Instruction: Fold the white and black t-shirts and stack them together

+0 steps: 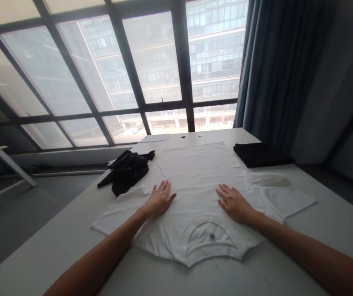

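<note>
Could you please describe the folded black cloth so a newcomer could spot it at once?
Find the white table below the big windows, then the white T-shirt spread across it. To the right of the white T-shirt's far half, near the blue curtain, lies the folded black cloth. It is flat and squared off, unlike the crumpled black heap on the left.
</note>
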The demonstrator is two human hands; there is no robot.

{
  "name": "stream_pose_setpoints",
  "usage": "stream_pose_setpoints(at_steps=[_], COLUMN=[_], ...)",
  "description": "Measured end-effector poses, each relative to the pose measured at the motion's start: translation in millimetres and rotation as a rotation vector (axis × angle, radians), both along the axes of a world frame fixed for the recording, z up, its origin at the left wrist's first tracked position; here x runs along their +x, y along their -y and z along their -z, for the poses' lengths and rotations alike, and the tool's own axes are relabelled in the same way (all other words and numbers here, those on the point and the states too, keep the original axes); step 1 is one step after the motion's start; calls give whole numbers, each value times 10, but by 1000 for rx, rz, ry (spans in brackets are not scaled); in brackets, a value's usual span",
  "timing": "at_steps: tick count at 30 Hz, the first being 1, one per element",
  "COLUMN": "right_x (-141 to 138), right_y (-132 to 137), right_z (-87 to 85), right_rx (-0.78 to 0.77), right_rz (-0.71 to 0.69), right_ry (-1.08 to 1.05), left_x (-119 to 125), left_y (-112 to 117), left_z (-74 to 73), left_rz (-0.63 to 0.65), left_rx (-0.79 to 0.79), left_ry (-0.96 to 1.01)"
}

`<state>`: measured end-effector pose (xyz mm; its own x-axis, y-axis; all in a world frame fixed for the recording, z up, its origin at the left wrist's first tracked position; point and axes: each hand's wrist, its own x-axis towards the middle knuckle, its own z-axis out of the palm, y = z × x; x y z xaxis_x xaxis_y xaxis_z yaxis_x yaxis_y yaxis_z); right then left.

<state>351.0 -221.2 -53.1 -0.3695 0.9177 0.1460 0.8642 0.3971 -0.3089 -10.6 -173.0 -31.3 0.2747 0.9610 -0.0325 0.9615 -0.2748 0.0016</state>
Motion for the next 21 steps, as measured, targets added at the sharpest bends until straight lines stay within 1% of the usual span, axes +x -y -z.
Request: stream_pose_setpoints(at_steps=[2,4,5,7,9,11,14,17,19,21], right_x=[-9,-22,-30,-41,-30,21,177,346,413,444], right_y=[10,20,23,25,11,-26,-121,-220,-269,-305], right_z=[-30,-57,-66,-74,-68,-55,-37,-22,-6,12], right_rx=[-3,-5,-6,-10,-25,-43,-52,-25,2,22], right_rz=[1,1,2,10,39,98,215,303,336,338], right_ry=[-3,-5,-5,-4,3,15,45,72,73,56], left_x=[156,277,317,354,351,335,316,309,306,302], left_y=[81,141,159,172,163,147,131,119,111,101], left_z=[19,36,43,52,57,60,68,85,100,114], left_rz=[150,267,313,363,373,367,370,374,376,376], left_rx=[-32,-42,-38,-23,-10,-2,5,19,23,25], left_ry=[34,68,80,95,99,97,93,97,101,104])
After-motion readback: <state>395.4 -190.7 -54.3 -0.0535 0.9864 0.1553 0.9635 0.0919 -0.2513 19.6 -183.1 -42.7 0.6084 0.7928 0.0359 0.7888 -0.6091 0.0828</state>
